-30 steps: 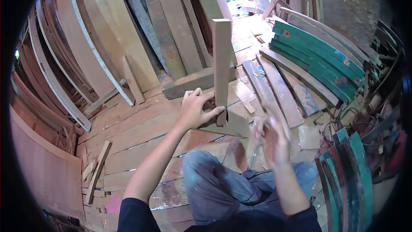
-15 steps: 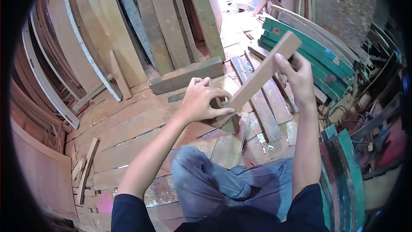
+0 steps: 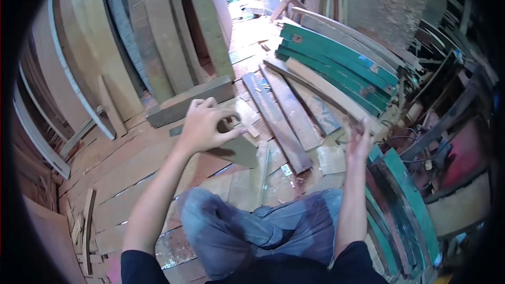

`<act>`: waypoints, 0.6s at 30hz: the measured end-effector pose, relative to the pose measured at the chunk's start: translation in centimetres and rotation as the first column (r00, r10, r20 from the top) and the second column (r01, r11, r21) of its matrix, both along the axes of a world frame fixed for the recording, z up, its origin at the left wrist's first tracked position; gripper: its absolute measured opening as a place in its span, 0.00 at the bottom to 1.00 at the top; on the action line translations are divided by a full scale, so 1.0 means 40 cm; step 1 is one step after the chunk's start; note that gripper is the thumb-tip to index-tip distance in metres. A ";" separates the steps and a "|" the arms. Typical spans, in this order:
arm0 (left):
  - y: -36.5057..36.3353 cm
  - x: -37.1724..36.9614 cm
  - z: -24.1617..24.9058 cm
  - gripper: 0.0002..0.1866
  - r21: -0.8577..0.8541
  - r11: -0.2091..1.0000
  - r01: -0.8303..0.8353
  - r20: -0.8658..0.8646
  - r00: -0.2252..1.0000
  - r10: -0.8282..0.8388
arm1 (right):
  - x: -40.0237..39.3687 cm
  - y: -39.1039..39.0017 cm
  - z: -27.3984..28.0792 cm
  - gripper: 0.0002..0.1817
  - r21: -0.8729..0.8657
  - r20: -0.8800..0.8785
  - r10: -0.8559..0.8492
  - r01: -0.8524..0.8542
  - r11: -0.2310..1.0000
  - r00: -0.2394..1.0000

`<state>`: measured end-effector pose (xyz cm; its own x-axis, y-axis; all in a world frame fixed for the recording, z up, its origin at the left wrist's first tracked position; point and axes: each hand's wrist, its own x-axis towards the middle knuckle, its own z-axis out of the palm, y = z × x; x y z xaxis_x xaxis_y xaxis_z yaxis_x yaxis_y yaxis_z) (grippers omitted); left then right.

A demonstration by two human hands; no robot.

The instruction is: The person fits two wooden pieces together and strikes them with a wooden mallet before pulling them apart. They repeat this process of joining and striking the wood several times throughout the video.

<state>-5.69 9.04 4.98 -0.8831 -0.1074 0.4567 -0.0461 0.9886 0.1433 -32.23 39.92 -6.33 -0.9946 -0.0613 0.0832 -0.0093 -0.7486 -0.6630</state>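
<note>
Right hand (image 3: 360,139), nearer of the two to the pale stick (image 3: 326,87): its fingers are blurring beside the stick's near end, and whether they are grasping or have released it cannot be told. The stick is lying forward of this hand and to its left, its long axis running obliquely away from the fingers, with the far end pointing toward the bright doorway. Beyond the hand, the stick is lying alongside the stacked green boards (image 3: 331,68), and flat planks (image 3: 284,126) are extending over the floor (image 3: 131,189) between the two hands. Behind the hand, on its outer side, curved green strips (image 3: 410,194) are standing close to the forearm.

Left hand (image 3: 208,126), farther from the stick: its fingers are curving, with a gap showing between thumb and forefinger, above a short wood block (image 3: 239,150). The thumb tip is lying near the block's upper edge; whether the hand is gripping the block cannot be told. Ahead of this hand, a heavy beam (image 3: 194,97) is lying crosswise.

Compared with the preceding frame, the stick is no longer slanting upward from the left hand into the right hand's grasp; it is now lying low beside the green boards, well apart from the left hand.
</note>
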 end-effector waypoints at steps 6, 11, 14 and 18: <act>-0.045 0.013 -0.008 0.18 0.043 0.995 -0.085 0.034 0.996 0.084 | 0.118 -0.008 -0.154 0.28 -0.235 0.204 0.251 -0.202 0.951 0.946; -0.080 0.050 -0.029 0.17 0.066 0.985 -0.157 0.035 0.987 0.155 | 0.186 -0.047 -0.247 0.29 -0.355 0.320 0.442 -0.327 0.876 0.838; -0.107 0.081 -0.054 0.17 0.098 0.975 -0.202 0.027 0.979 0.200 | 0.232 -0.073 -0.287 0.25 -0.352 0.380 0.521 -0.402 0.845 0.764; -0.124 0.123 -0.070 0.16 0.172 0.939 -0.298 0.070 0.954 0.290 | 0.279 -0.107 -0.417 0.23 -0.274 0.517 0.534 -0.461 0.844 0.670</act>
<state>-0.78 4.08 2.18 -0.8180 -0.4415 0.3687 -0.3407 0.8883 0.3078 -21.06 35.66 -23.01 -0.6862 -0.5871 -0.4295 0.7250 -0.6005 -0.3374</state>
